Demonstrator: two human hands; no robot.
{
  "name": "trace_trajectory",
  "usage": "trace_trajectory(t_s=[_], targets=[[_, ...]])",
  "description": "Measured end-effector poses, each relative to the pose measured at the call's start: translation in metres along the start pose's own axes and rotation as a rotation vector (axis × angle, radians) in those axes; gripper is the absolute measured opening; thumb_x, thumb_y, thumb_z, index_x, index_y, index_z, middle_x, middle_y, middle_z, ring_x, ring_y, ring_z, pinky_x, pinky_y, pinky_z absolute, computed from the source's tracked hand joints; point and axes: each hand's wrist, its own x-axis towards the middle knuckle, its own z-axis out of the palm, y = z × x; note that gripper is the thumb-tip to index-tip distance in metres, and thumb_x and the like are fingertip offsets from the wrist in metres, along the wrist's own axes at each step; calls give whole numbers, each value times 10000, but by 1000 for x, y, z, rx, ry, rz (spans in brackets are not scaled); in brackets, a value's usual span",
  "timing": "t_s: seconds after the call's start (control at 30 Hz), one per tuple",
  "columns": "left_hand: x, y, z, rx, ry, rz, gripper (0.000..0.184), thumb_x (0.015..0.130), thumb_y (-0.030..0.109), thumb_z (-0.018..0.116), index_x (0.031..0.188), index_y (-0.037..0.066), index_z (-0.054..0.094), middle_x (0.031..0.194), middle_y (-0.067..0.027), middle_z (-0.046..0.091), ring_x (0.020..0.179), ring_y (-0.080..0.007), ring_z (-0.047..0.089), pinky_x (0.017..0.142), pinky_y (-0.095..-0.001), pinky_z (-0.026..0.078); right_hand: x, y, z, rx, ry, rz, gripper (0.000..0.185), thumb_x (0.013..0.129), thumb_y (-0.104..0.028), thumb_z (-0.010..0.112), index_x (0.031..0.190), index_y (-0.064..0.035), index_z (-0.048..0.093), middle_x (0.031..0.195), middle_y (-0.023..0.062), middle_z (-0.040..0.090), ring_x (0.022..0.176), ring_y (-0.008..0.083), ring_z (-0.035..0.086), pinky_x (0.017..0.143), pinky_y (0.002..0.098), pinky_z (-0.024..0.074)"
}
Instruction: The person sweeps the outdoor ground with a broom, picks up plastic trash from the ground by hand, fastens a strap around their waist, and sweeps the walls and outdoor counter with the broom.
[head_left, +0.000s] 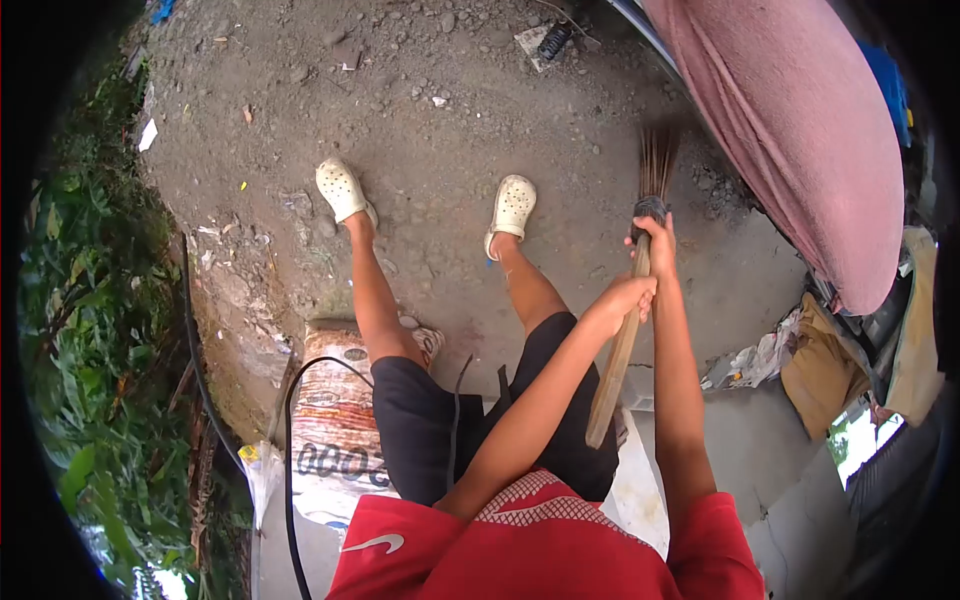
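A stick broom (pixel 612 385) with a wooden handle slants across the front of my right leg. Its thin brown bristles point away from me, over the dirt ground at the right. My right hand (pixel 658 246) is wrapped round the handle just below the dark binding of the bristles. Reaching across my body, my left hand (pixel 626 302) grips the same handle lower down, close under the right hand. The handle's free end comes back towards my thigh. Whether the bristle tips touch the ground I cannot tell.
A pink cloth (pixel 800 140) covers something large at the right. Beneath it lie brown fabric pieces (pixel 820 365). A printed sack (pixel 335 410) and a black cable (pixel 288 470) are beside my left leg. Green plants (pixel 90 370) line the left edge. Pebbles and litter dot the ground (pixel 420 130).
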Motion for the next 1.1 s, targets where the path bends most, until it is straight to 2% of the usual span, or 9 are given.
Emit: trace_trajectory(t_s=[0.2, 0.33, 0.4, 0.6, 0.7, 0.73, 0.9, 1.03, 1.1], targets=[[-57, 176, -138, -188, 0, -149, 154, 767, 34, 532, 707, 98, 405, 535, 70, 385, 407, -18, 370, 372, -163, 326, 23, -4, 225, -52, -44, -109, 545, 611, -135, 651, 1074, -27, 383, 857, 116, 527, 693, 202, 547, 487, 308, 483], [-230, 293, -246, -384, 98, 154, 43, 837, 15, 461, 855, 39, 429, 566, 53, 375, 417, -15, 359, 362, -161, 328, -32, 21, 478, -97, -187, -365, 1020, 540, -191, 699, 1343, 78, 130, 1000, 219, 559, 812, 283, 584, 750, 339, 476], [-300, 308, -262, -400, 117, 361, 40, 832, 4, 445, 840, 42, 435, 566, 60, 352, 422, -20, 349, 375, -158, 325, -87, 6, 546, -119, -568, -166, 1038, 509, -224, 710, 1347, 54, 165, 1113, 251, 511, 956, 306, 552, 831, 310, 443], [-293, 256, -188, 40, 687, 631, 103, 814, 79, 506, 741, 82, 435, 562, 49, 393, 438, -47, 365, 384, -188, 325, -147, -28, 508, 104, -910, -23, 917, 638, -43, 661, 1372, 20, 115, 992, 154, 558, 664, 159, 556, 537, 260, 467], [-279, 188, -168, 7, 428, 199, 92, 797, 90, 522, 749, 73, 444, 559, 38, 402, 421, -56, 383, 365, -205, 337, -150, 7, 402, 174, -428, -152, 904, 639, -51, 650, 1379, -6, 132, 1119, 175, 499, 687, 156, 567, 520, 252, 475], [-268, 166, -164, 125, 375, 130, 116, 793, 107, 529, 732, 96, 430, 539, 45, 388, 411, -48, 366, 363, -212, 328, -170, -11, 359, 27, -272, 64, 908, 639, -87, 650, 1378, -10, 128, 1157, 202, 463, 720, 183, 569, 516, 269, 478], [-207, 186, -209, -41, -61, -442, 133, 775, 69, 534, 670, 84, 454, 510, 29, 431, 389, -68, 400, 350, -217, 342, -110, 79, 300, 224, 92, 138, 582, 637, -138, 633, 1141, -29, 363, 764, 82, 528, 603, 197, 528, 465, 308, 462], [-312, 310, -290, -299, 174, -64, 148, 795, 29, 528, 699, 83, 430, 552, 54, 416, 437, -12, 403, 380, -150, 344, -108, 56, 517, -30, -130, -93, 515, 591, -181, 679, 1009, -53, 408, 843, 74, 515, 767, 222, 529, 651, 354, 466], [-386, 353, -317, -323, 200, 199, 92, 806, 36, 508, 753, 70, 441, 575, 65, 416, 440, -5, 392, 378, -148, 336, -147, 25, 623, -109, -426, -141, 907, 564, -204, 697, 1315, 14, 237, 1094, 199, 510, 924, 301, 525, 785, 341, 437]])
